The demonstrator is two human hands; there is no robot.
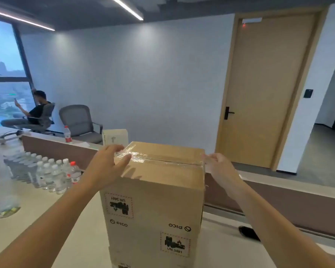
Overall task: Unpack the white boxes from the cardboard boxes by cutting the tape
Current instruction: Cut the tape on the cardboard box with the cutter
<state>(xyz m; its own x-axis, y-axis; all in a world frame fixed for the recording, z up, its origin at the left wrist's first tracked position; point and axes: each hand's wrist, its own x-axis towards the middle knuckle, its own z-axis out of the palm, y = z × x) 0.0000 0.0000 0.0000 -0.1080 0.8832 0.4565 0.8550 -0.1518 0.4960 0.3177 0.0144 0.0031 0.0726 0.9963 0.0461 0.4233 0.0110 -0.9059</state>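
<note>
Left hand (pixel 108 163) lay spread on the taped top of the cardboard box (pixel 155 200), fingers straight. Right hand (pixel 219 167) pinched the clear tape (pixel 159 160) at its right edge.

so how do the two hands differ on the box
The left hand rests atop the box, fingers spread over the tape; the right hand is at the top right edge, fingers bent by the tape's end. The left hand is sharp; the right hand blurred, grip unclear. Both reach the box.
</note>
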